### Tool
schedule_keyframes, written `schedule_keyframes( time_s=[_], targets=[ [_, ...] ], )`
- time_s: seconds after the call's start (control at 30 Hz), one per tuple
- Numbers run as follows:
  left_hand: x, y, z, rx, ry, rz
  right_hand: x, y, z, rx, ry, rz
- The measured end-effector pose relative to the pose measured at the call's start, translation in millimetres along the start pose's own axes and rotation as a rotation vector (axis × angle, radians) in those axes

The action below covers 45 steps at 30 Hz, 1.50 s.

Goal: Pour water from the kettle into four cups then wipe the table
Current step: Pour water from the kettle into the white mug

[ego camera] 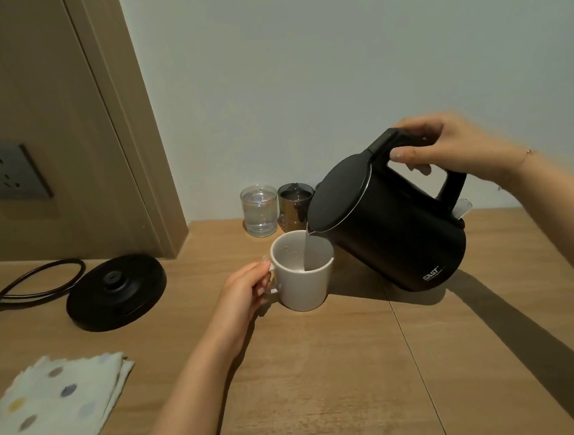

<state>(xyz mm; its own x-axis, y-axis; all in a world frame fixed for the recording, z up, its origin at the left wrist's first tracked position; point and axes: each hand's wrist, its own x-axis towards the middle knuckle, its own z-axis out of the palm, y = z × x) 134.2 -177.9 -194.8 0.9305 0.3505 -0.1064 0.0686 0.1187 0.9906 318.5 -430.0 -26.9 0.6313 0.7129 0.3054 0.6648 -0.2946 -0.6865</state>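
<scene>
pouring kettle (386,230) gripped by right hand (445,146), left hand (246,289) fingers pinching mug (304,274) handle, glasses (259,210) behind

One readable mark: "SAST" in white capitals, low on the black kettle (387,223) wall near its base, running tilted with the tipped body. A finer line of print sits under it, too small to read. No other text legible.

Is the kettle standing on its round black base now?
No, the right hand holds the kettle tilted over the white cup, and the base lies bare on the table to the left.
</scene>
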Motion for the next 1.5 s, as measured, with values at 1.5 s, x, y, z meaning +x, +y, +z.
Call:
schedule_keyframes(
  time_s=[1.5],
  targets=[
    [1,3,1,0.000,-0.036,0.025,8,-57,-14,-0.503,0.085,-0.109]
  ],
)
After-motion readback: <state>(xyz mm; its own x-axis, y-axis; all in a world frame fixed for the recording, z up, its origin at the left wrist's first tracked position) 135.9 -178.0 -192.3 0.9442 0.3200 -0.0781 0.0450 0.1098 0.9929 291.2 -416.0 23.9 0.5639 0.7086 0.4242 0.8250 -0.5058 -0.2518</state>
